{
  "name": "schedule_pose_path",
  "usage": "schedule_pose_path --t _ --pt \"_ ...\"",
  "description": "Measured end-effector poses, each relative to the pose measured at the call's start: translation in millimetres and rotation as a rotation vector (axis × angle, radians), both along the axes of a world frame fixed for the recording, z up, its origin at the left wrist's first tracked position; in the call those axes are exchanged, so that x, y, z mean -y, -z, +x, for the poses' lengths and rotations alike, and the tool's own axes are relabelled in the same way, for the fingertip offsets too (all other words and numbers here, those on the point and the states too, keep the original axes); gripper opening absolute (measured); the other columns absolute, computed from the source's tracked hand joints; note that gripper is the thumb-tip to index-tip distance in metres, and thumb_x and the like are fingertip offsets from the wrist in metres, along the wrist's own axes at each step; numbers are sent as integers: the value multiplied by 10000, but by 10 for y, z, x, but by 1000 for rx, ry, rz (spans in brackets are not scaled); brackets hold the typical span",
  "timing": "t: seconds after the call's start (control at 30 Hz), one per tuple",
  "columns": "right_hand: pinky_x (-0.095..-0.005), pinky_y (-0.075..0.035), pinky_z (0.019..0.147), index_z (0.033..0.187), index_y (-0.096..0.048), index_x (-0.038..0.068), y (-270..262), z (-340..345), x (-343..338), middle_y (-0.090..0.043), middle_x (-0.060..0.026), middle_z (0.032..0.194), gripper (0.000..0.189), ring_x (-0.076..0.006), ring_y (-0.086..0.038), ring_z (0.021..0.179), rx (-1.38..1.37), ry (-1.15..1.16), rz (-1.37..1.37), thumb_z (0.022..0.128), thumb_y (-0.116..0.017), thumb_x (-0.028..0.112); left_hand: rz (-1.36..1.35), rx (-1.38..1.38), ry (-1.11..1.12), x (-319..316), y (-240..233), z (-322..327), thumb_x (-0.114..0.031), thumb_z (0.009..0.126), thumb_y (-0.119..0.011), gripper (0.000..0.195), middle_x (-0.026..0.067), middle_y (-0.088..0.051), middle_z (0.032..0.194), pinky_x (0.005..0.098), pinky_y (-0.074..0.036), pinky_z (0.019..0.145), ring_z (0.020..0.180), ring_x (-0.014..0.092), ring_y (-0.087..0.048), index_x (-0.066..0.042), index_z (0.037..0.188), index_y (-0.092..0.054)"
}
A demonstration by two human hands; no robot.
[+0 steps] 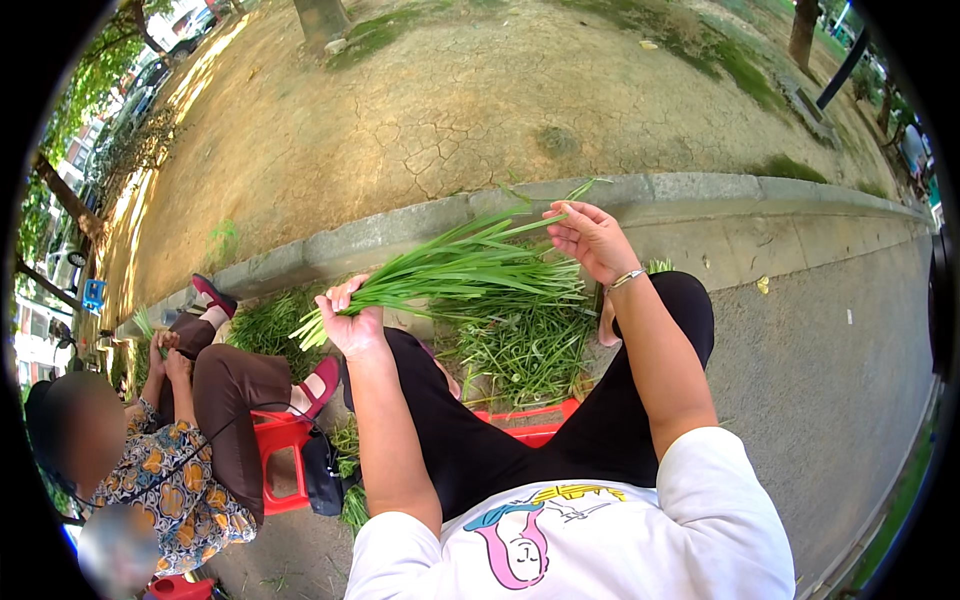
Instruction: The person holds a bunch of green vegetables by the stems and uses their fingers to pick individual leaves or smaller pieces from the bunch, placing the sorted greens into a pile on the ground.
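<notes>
My left hand [351, 315] grips a bunch of long green leaves, likely garlic chives [450, 266], by their pale stem ends. The blades fan out up and to the right, above the ground between my knees. At the far tips, my right hand [591, 236] pinches the end of a few blades between thumb and forefinger, its other fingers loosely curled. Below the bunch lies a heap of cut greens [521, 349] between my feet. More chives with aligned ends lie on top of that heap, partly hidden by the held bunch.
A concrete curb [697, 191] runs across in front, with cracked bare soil [450, 135] beyond it. At left a person [180, 480] sits holding greens, near another pile [277, 330]. A red plastic stool [281, 465] and a black bag [322, 476] stand between us. Pavement [817, 375] extends right.
</notes>
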State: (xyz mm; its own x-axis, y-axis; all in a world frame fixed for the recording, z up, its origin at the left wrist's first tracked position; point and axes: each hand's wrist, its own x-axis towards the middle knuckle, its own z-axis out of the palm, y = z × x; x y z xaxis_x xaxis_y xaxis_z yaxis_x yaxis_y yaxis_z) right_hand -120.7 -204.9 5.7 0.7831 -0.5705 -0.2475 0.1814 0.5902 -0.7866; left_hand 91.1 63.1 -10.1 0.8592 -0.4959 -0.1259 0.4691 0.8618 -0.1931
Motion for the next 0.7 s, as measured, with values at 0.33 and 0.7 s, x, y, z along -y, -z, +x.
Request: schedule_pose_path --t 0.33,0.7 --pt "-252 -495 645 912 -607 28 -11 -6 20 -631 -67 875 113 -119 -589 715 81 7 -23 853 -569 118 57 56 -28 0 15 -3 -279 842 -536 341 -20 -329 493 304 -363 642 496 135 -385 -92 587 -407" --pt "-258 -496 622 876 -623 18 -30 -39 67 -634 -61 816 116 -128 -591 689 62 99 1 835 -597 123 48 34 -17 -13 -4 1 -311 843 -524 351 -24 -329 487 303 -361 641 490 134 -384 -91 592 -416"
